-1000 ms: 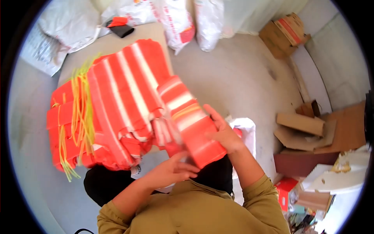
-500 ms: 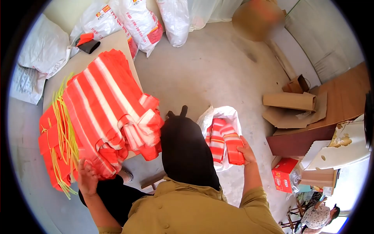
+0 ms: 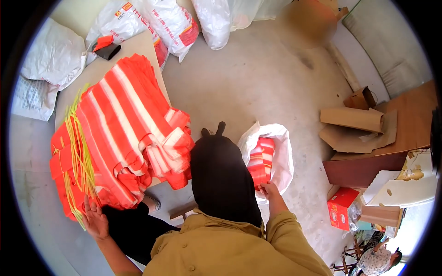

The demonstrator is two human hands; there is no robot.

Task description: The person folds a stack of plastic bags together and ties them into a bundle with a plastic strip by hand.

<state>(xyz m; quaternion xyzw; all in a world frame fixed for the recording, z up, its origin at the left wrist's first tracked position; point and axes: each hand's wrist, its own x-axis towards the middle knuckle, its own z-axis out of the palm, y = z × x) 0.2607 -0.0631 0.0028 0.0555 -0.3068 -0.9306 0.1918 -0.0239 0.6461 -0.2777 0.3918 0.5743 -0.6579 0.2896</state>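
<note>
A thick stack of red-and-white striped fabric lies on the board-topped table, bunched and folded at its near end. Yellow ties run along its left side over plain red fabric. My left hand is open, palm up, beside the lower ends of the ties, and holds nothing. At my right stands a white sack with its mouth wide. Folded striped bundles sit inside it. My right hand is at the sack's near rim, fingers closed on the near end of a bundle.
Filled white sacks line the far wall. A black-and-red item lies on the table's far end. Cardboard pieces, a brown cabinet and a red box are at right. Another person is at lower right.
My right hand has moved left and down to the sack's near rim, and the bundle it held now lies with the others. My left hand has dropped slightly, its fingers spreading more.
</note>
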